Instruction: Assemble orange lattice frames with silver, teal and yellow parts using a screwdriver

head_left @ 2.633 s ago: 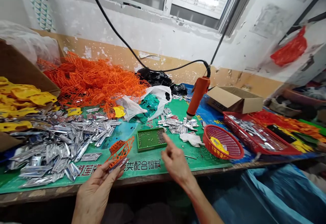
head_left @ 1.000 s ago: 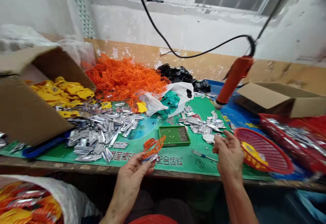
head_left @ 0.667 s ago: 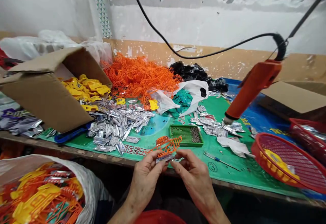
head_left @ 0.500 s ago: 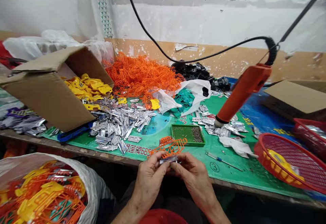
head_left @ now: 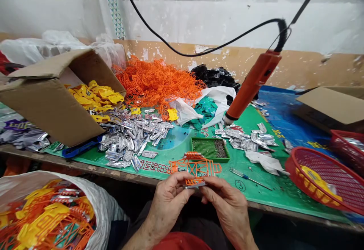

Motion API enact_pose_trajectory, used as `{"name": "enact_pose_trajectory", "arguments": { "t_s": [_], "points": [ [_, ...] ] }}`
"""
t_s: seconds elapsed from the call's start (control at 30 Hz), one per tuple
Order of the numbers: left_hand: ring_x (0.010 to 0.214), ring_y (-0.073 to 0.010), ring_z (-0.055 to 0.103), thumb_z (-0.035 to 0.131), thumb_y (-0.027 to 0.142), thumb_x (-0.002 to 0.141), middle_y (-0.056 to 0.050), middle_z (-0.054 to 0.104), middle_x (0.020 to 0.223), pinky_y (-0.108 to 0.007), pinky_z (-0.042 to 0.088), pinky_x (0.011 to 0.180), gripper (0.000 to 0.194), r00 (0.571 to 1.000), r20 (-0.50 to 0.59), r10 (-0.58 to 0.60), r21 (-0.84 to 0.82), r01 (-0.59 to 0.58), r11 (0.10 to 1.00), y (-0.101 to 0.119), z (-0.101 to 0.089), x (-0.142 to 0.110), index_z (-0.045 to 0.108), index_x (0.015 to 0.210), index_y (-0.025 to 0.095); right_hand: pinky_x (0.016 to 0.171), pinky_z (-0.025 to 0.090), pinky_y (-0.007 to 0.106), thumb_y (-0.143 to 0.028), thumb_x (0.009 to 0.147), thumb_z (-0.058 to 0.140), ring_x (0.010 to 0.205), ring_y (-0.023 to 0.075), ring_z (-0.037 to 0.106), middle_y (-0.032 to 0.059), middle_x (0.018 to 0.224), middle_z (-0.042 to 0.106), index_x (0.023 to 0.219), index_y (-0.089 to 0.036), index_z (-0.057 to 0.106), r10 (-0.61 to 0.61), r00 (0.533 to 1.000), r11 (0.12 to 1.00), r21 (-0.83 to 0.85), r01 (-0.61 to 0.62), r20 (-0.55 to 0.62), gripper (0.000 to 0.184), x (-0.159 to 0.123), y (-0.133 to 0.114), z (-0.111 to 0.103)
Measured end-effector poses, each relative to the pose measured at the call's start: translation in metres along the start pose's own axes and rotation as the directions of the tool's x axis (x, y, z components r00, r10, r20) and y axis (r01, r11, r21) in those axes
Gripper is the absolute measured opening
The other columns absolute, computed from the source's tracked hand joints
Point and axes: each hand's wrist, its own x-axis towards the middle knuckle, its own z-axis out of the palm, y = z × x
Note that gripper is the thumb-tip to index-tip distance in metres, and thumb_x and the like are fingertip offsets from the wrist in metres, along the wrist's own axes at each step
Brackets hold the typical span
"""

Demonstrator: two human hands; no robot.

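Observation:
Between my two hands, over the table's front edge, is an orange plastic frame [head_left: 196,165] with a small silvery piece [head_left: 195,185] against its near side. My left hand [head_left: 170,200] pinches the left end between thumb and fingers. On the right end, my right hand [head_left: 227,202] closes thumb and fingers the same way. Just beyond the frame lies a green tray [head_left: 209,149] with small metal bits, probably screws, gathered at its right. A screwdriver [head_left: 250,178] with a clear and blue handle rests right of my hands.
An orange power screwdriver [head_left: 254,87] hangs on a cable over the right side. Silvery pieces [head_left: 133,136] lie heaped left, before an orange frame pile [head_left: 159,83] and a cardboard box [head_left: 48,106] of yellow parts. A red basket [head_left: 295,166] stands right, a filled white sack [head_left: 99,193] lower left.
The orange frame has turned flatter and wider to view, with the silvery piece at its near edge. The hanging power screwdriver has swung left. Both hands keep their pinch.

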Motion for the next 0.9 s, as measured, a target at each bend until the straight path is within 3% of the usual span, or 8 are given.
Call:
{"name": "enact_pose_trajectory", "arguments": {
  "t_s": [0.17,0.43,0.6,0.9],
  "points": [
    [0.086,-0.0173,0.071,0.070,0.013,0.075,-0.002,0.075,0.094,-0.025,0.057,0.081,0.020,0.996,0.038,0.078,-0.009,-0.078,0.997,0.001,0.002,-0.004,0.072,0.093,0.021,0.052,0.058,0.024,-0.015,0.076,0.071,0.059,0.0152,0.068,0.0028,0.076,0.074,0.094,-0.030,0.076,-0.252,0.966,0.957,-0.135,0.258,0.062,0.024,-0.007,-0.001,-0.008],
    [0.090,-0.0148,0.069,0.071,0.005,0.071,0.000,0.073,0.096,-0.021,0.054,0.083,0.029,0.987,0.092,0.130,-0.102,-0.121,0.987,0.005,0.005,-0.007,0.075,0.091,0.025,0.060,0.058,0.025,-0.002,0.078,0.065,0.071,0.0155,0.070,0.0007,0.085,0.074,0.113,-0.035,0.068,-0.456,0.883,0.850,-0.237,0.470,0.114,0.049,-0.012,-0.003,-0.014],
    [0.089,-0.0146,0.066,0.070,0.001,0.073,-0.001,0.071,0.091,-0.022,0.053,0.082,0.030,0.968,0.135,0.210,-0.077,-0.201,0.977,0.005,0.005,-0.007,0.075,0.089,0.025,0.059,0.057,0.024,0.001,0.077,0.064,0.072,0.0150,0.070,0.0012,0.083,0.072,0.120,-0.035,0.064,-0.533,0.834,0.768,-0.331,0.549,0.146,0.055,-0.016,0.002,-0.016],
    [0.086,-0.0162,0.067,0.069,0.008,0.078,-0.003,0.071,0.090,-0.026,0.053,0.079,0.017,0.944,0.195,0.266,0.074,-0.285,0.956,0.007,0.004,-0.007,0.073,0.087,0.022,0.064,0.059,0.025,-0.005,0.081,0.063,0.072,0.0153,0.071,-0.0003,0.087,0.075,0.124,-0.037,0.059,-0.576,0.805,0.694,-0.434,0.575,0.145,0.053,-0.017,0.001,-0.017]
  ]
}}
